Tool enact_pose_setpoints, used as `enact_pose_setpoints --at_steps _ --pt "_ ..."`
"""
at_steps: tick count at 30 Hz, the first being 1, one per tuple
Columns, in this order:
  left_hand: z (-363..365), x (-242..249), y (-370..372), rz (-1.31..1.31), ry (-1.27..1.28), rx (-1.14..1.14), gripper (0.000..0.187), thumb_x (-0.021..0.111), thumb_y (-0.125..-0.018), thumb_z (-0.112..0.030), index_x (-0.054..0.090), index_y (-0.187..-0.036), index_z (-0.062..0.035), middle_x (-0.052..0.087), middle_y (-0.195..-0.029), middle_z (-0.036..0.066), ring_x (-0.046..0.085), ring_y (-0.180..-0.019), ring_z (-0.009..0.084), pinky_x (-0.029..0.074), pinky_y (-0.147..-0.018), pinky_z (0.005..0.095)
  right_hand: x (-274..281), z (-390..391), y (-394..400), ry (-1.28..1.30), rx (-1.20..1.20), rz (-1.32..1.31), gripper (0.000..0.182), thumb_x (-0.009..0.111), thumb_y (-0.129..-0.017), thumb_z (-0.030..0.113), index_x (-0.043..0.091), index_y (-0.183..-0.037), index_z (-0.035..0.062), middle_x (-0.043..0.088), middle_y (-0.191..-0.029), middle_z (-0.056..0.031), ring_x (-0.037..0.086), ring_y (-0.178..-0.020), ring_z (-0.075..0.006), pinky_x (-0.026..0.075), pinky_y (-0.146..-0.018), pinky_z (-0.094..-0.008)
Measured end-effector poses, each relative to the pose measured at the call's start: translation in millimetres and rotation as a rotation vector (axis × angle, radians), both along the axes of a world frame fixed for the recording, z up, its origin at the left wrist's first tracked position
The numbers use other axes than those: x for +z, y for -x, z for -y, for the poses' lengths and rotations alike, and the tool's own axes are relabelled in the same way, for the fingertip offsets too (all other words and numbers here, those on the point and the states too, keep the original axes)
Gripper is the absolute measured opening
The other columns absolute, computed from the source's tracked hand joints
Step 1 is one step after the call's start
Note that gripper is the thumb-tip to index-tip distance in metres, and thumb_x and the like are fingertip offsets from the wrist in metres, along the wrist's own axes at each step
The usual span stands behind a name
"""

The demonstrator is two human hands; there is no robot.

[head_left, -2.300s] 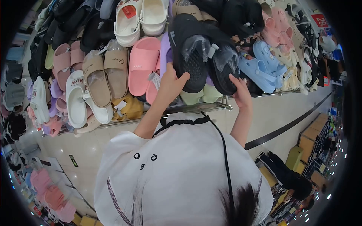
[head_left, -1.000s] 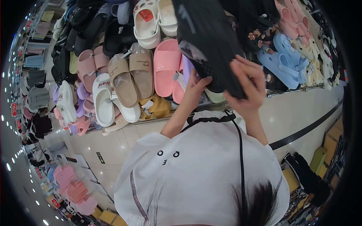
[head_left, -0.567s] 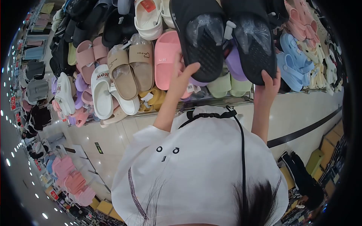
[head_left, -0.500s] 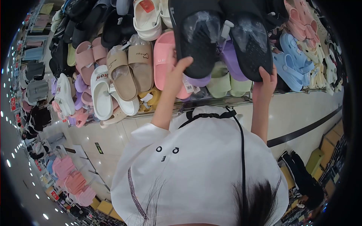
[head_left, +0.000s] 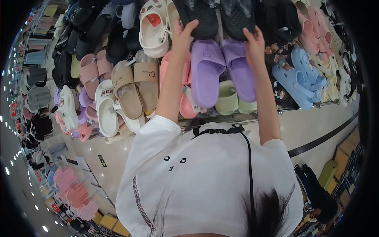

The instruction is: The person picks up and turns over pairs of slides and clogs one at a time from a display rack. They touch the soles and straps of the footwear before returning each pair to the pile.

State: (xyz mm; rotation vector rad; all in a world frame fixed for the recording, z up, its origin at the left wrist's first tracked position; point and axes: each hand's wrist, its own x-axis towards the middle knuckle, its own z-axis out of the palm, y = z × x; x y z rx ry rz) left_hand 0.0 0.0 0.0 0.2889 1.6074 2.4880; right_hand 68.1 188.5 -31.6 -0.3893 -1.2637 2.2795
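A pair of black slippers (head_left: 201, 21) with clear plastic inside is at the top of the view, over the back of the display. My left hand (head_left: 183, 35) grips the heel end of the left slipper, its thumb on the sole. On the right slipper's heel end, my right hand (head_left: 254, 43) is closed in the same way. Just below them lies a pair of purple slippers (head_left: 207, 79), joined at the middle. Pink slippers (head_left: 185, 100) with a tag lie left of the purple pair, and green slippers (head_left: 227, 96) are partly under it.
Beige slippers (head_left: 128, 93) and white slippers (head_left: 107, 114) lie to the left, blue clogs (head_left: 298, 81) to the right. A metal rail (head_left: 221, 119) edges the display. Pink clothes (head_left: 69, 179) hang at lower left. A person in dark clothes (head_left: 316, 189) is at lower right.
Both hands have moved up and away from my body with the black slippers, closer together. The purple slippers below are now uncovered. The view has shifted slightly.
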Motion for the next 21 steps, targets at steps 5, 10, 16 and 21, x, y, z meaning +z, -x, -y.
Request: enact_pose_setpoints --at_steps 5,10,16,21 --pt "-4.6 -33.5 11.3 0.066 0.175 0.025 0.044 0.057 -0.078 -0.017 0.04 -0.115 0.002 0.056 -0.097 0.009 0.055 -0.083 0.0131 0.045 -0.069 0.024 -27.2 2.1 8.7 -0.254 0.08 0.246 0.051 0.063 -0.079 0.016 0.039 -0.119 -0.0035 0.055 -0.104 -0.01 0.054 -0.093 -0.0142 0.041 -0.08 -0.0245" --pt "-5.4 -26.6 2.3 0.072 0.414 0.024 0.049 0.055 -0.079 -0.025 0.039 -0.117 0.001 0.058 -0.092 0.013 0.059 -0.076 0.0181 0.047 -0.058 0.0279 -38.1 -8.7 12.4 -0.669 0.122 0.475 0.059 0.061 -0.077 0.03 0.041 -0.114 -0.0108 0.057 -0.098 -0.0196 0.056 -0.091 -0.0251 0.042 -0.081 -0.0324" --pt "-6.1 -14.5 -2.2 -0.154 1.029 0.199 0.069 0.047 -0.079 -0.049 0.034 -0.125 0.0001 0.058 -0.094 0.027 0.057 -0.09 0.0388 0.043 -0.078 0.0448 -29.2 7.8 1.9 -1.139 -0.132 0.474 0.065 0.058 -0.078 0.027 0.03 -0.121 -0.0128 0.043 -0.112 -0.0343 0.045 -0.103 -0.0447 0.037 -0.088 -0.0436" --pt "5.8 -4.2 -11.2 -0.149 1.172 0.187 0.08 0.045 -0.078 -0.055 0.027 -0.128 0.0055 0.058 -0.092 0.028 0.056 -0.091 0.0412 0.041 -0.081 0.0461 11.5 32.6 -55.0 -0.854 -0.139 0.286 0.066 0.061 -0.078 0.017 0.024 -0.128 -0.0051 0.044 -0.114 -0.022 0.05 -0.1 -0.0285 0.041 -0.084 -0.0352"
